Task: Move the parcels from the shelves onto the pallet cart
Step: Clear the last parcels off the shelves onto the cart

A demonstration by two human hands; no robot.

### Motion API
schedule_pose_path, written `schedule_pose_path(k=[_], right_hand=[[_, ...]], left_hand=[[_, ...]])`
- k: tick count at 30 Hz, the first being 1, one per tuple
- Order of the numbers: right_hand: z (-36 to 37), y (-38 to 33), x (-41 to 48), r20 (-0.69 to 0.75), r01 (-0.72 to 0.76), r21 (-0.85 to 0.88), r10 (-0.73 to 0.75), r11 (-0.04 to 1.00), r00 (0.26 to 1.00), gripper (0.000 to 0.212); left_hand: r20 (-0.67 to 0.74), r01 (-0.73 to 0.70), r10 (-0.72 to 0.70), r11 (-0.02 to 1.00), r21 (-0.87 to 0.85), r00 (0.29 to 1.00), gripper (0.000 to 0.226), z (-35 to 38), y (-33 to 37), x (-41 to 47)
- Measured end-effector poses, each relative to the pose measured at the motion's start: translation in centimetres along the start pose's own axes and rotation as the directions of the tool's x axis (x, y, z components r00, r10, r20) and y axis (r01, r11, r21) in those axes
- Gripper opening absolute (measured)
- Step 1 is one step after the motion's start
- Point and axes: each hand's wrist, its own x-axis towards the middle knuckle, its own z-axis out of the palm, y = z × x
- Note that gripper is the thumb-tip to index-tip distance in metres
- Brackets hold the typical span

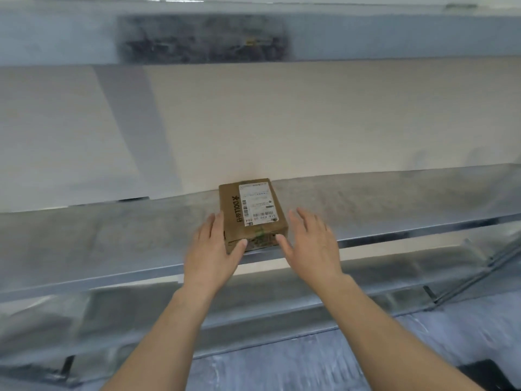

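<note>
The parcel (253, 218) sits at the very front edge of a grey metal shelf (112, 235), its near face level with the lip, and bare shelf runs wide to either side of it and behind it back to the pale wall (310, 122). Its long axis runs front to back, the short end facing the person, and the white shipping label (258, 203) on top lies along that axis beside dark printed lettering (the print reads sideways from here). The left hand (212, 249) lies flat-fingered along the left side, thumb touching the near face; the right hand (313, 244) is spread just beside the right side, thumb at the near corner. Neither hand has closed round it. The box is plain brown cardboard, low and rectangular, with sharp corners; the shelf surface looks dull and scuffed.
</note>
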Motion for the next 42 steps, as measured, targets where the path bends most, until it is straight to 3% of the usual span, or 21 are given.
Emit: schedule_pose_path(k=[6, 11, 14, 18, 24, 29, 32, 36, 42], right_hand=[[2.5, -0.9, 4.3, 0.210, -0.113, 0.035, 0.103, 0.993, 0.972, 0.055], [4.5, -0.8, 6.5, 0.463, -0.377, 0.205, 0.250, 0.903, 0.851, 0.036], [5.0, -0.8, 6.7, 0.514, -0.447, 0.296, 0.253, 0.844, 0.819, 0.031], [4.5, -0.9, 5.7, 0.495, -0.467, 0.405, 0.241, 0.786, 0.835, 0.030], [2.0, -0.3, 2.8, 0.378, -0.440, 0.555, 0.257, 0.706, 0.890, 0.034], [-0.6, 2.2, 0.4, 0.359, -0.437, 0.556, 0.269, 0.707, 0.893, 0.043], [-2.2, 4.1, -1.3, 0.356, -0.447, 0.545, 0.287, 0.709, 0.890, 0.064], [-4.8, 6.9, -3.7, 0.298, -0.435, 0.571, 0.317, 0.696, 0.900, 0.070], [-8.2, 11.2, -8.0, 0.215, -0.442, 0.572, 0.393, 0.691, 0.894, 0.081]], left_hand=[[0.123, 0.109, -0.101, 0.992, -0.056, 0.987, 0.067, 0.3, -1.2, 3.8], [0.267, 0.209, -0.153, 0.959, -0.194, 0.951, 0.049, 1.1, -2.2, 5.9], [0.280, 0.228, -0.151, 0.936, -0.267, 0.948, 0.044, 1.3, -2.3, 5.9], [0.263, 0.244, -0.147, 0.888, -0.390, 0.954, 0.047, 1.3, -2.2, 5.1], [0.209, 0.121, -0.017, 0.860, -0.496, 0.978, 0.064, 1.3, -0.4, 3.6], [0.171, -0.009, 0.124, 0.835, -0.551, 0.977, 0.071, 1.2, 2.6, 2.3], [0.160, -0.064, 0.186, 0.822, -0.566, 0.969, 0.077, 1.7, 4.5, 1.5], [0.158, -0.117, 0.250, 0.809, -0.577, 0.955, 0.073, 2.6, 7.8, 0.3], [0.134, -0.248, 0.380, 0.793, -0.557, 0.915, 0.088, 4.0, 13.2, -2.2]])
